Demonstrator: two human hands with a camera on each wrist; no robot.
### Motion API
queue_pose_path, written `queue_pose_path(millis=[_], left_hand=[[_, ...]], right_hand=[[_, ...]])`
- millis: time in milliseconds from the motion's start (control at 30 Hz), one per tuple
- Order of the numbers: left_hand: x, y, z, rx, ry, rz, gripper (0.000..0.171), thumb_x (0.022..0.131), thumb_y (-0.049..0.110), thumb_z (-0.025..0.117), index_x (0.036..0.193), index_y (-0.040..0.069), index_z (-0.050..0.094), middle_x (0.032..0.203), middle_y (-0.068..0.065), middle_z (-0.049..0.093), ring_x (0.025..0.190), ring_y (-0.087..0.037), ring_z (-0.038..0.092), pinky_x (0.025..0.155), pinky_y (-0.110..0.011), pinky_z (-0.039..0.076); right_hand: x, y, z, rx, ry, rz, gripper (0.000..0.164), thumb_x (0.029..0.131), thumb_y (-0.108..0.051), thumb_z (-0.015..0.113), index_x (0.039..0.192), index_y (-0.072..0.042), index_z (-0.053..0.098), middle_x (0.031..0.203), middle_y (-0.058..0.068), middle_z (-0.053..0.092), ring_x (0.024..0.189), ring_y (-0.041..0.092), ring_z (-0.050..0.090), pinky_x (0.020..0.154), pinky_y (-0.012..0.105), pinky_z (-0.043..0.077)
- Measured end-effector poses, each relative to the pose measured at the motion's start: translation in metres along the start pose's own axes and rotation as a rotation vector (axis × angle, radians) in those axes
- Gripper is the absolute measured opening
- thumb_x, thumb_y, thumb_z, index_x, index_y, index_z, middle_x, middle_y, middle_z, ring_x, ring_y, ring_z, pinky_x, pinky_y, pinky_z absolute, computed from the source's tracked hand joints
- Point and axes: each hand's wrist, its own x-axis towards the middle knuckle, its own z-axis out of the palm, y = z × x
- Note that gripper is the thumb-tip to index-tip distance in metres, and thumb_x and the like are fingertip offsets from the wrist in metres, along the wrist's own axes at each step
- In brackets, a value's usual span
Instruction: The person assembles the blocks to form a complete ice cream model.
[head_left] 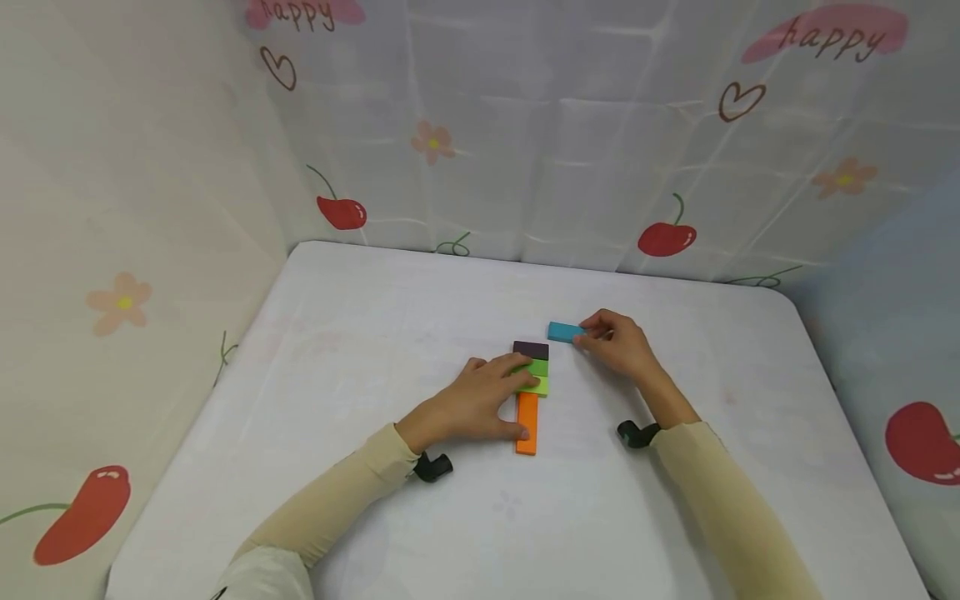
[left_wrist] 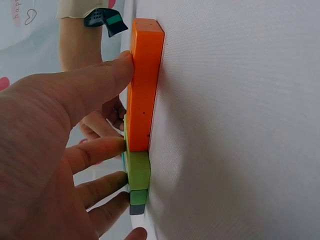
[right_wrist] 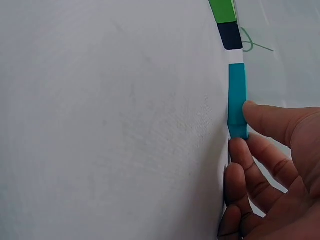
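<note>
A row of flat blocks lies on the white table. At its near end an orange block (head_left: 528,410) stretches lengthwise; beyond it, crosswise, come a lime block (head_left: 542,388), a green block (head_left: 539,367) and a dark block (head_left: 531,350). My left hand (head_left: 474,403) rests on the row with fingers spread, thumb on the orange block and fingertips over the lime and green ones. Up and to the right, my right hand (head_left: 619,346) pinches a blue block (head_left: 562,332) by its right end between thumb and fingers. In the right wrist view, the blue block (right_wrist: 237,95) sits a short gap from the dark one.
The white-covered table (head_left: 375,317) has rounded far corners. A pale curtain (head_left: 510,192) printed with cherries, flowers and hearts rises behind it, with similar sheets at both sides. Small black cameras (head_left: 433,468) are worn at both wrists.
</note>
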Motion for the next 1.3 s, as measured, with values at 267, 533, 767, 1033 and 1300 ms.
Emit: queue_pose_path(millis=[267, 533, 767, 1033, 1300], left_hand=[[0.0, 0.001, -0.001, 0.018, -0.001, 0.009, 0.078, 0.091, 0.063, 0.079, 0.156, 0.028, 0.054, 0.175, -0.002, 0.036, 0.163, -0.02, 0.036, 0.119, -0.053, 0.032], [-0.001, 0.002, -0.003, 0.012, -0.004, 0.015, 0.079, 0.091, 0.063, 0.079, 0.157, 0.027, 0.053, 0.175, -0.002, 0.035, 0.164, -0.02, 0.033, 0.118, -0.054, 0.031], [-0.002, 0.001, -0.003, 0.01, 0.001, 0.012, 0.078, 0.092, 0.063, 0.078, 0.157, 0.028, 0.053, 0.176, -0.002, 0.034, 0.165, -0.02, 0.032, 0.118, -0.053, 0.031], [-0.002, 0.002, -0.004, 0.006, -0.006, 0.01, 0.077, 0.092, 0.062, 0.079, 0.157, 0.028, 0.054, 0.175, -0.001, 0.035, 0.164, -0.02, 0.032, 0.117, -0.054, 0.031], [-0.002, 0.001, -0.004, 0.006, -0.002, 0.009, 0.078, 0.091, 0.063, 0.079, 0.156, 0.028, 0.054, 0.175, -0.001, 0.036, 0.164, -0.02, 0.033, 0.116, -0.054, 0.032]], right_hand=[[0.004, -0.004, 0.004, -0.008, -0.003, -0.001, 0.029, 0.102, -0.028, 0.074, 0.121, -0.006, 0.072, 0.113, 0.017, 0.073, 0.1, 0.028, 0.06, 0.081, 0.031, 0.047], [0.01, -0.009, 0.007, -0.029, -0.024, -0.018, 0.026, 0.104, -0.03, 0.071, 0.12, -0.009, 0.076, 0.112, 0.015, 0.073, 0.102, 0.029, 0.06, 0.083, 0.031, 0.049], [0.016, -0.014, 0.013, -0.031, -0.072, -0.026, 0.028, 0.106, -0.031, 0.069, 0.124, -0.011, 0.076, 0.114, 0.014, 0.074, 0.104, 0.028, 0.06, 0.086, 0.03, 0.049], [0.017, -0.02, 0.018, -0.02, -0.081, -0.049, 0.027, 0.105, -0.03, 0.07, 0.123, -0.011, 0.076, 0.114, 0.014, 0.075, 0.103, 0.029, 0.06, 0.086, 0.031, 0.049], [0.018, -0.027, 0.025, -0.003, -0.095, -0.053, 0.025, 0.105, -0.029, 0.071, 0.121, -0.012, 0.077, 0.114, 0.012, 0.076, 0.102, 0.028, 0.061, 0.088, 0.032, 0.049]])
